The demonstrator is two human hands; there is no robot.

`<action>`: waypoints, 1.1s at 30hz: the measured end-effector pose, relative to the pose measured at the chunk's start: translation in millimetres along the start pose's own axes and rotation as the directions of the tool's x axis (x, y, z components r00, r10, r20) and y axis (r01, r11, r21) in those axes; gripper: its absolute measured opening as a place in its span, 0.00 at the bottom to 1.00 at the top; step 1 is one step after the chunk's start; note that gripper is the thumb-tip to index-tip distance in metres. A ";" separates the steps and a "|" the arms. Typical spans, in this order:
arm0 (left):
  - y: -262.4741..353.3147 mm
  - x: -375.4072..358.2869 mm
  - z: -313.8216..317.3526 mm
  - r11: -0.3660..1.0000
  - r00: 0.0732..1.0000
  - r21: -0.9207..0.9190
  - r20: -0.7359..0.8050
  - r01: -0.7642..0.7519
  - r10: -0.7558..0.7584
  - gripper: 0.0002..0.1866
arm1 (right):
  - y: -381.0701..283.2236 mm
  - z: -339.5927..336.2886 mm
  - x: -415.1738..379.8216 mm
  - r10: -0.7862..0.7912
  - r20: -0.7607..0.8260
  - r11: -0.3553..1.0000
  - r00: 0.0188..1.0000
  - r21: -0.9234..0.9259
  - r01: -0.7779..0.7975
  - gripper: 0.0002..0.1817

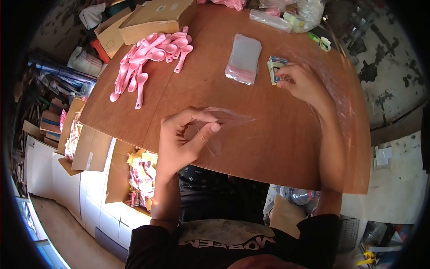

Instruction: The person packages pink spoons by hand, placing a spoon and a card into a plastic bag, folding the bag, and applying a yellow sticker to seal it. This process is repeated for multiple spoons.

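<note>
My left hand (186,136) pinches a clear plastic bag (230,120) above the front of the brown table (192,89). Toward the right, my right hand (298,80) has its curled fingers at a small stack of cards or labels (274,67); its fingertips are pressed together, and what they hold, if anything, is too small to name. A stack of clear bags (243,58) lies just left of that small stack. A pile of pink spoons (143,58) is at the table's back left, beyond my left hand.
A cardboard box (154,20) sits behind the spoons. Plastic packaging (271,20) and a green item (319,41) lie at the back right. Below the table's left edge, an open carton (118,170) holds packed items. Clear film runs along the right side.
</note>
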State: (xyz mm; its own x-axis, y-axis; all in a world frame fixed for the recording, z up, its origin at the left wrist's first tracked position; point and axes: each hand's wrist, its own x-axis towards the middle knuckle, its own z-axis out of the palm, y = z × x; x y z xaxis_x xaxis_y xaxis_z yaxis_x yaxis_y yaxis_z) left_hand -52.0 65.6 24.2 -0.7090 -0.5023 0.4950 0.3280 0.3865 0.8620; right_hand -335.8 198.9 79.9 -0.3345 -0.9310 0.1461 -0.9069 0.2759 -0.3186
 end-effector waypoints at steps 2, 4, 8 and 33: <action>-2.8 2.3 5.6 0.983 0.996 -0.168 -0.034 0.077 -0.084 0.05 | 32.5 13.3 2.7 -0.101 -0.165 0.975 0.981 -0.214 0.064 0.14; -2.6 4.0 10.9 0.973 0.993 -0.206 -0.032 0.105 -0.114 0.07 | 40.1 15.9 3.3 -0.059 -0.152 0.978 0.987 -0.207 0.027 0.14; -0.5 9.5 23.0 0.918 0.970 -0.366 -0.128 0.149 -0.209 0.14 | 51.2 10.5 3.7 0.059 -0.064 0.987 0.996 -0.147 -0.068 0.12; -8.2 13.8 17.6 0.933 0.950 -0.264 -0.126 0.244 -0.284 0.16 | -82.6 -6.2 -15.9 0.022 -0.460 0.651 0.887 0.680 0.337 0.09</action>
State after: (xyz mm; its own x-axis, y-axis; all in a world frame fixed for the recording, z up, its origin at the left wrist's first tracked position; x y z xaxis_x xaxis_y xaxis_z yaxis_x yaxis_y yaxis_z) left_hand -75.5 69.1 22.0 -0.6886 -0.6845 0.2393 0.2976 0.0341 0.9541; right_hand -257.2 192.4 109.7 -0.4349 -0.7100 0.5539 -0.5289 -0.2963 -0.7952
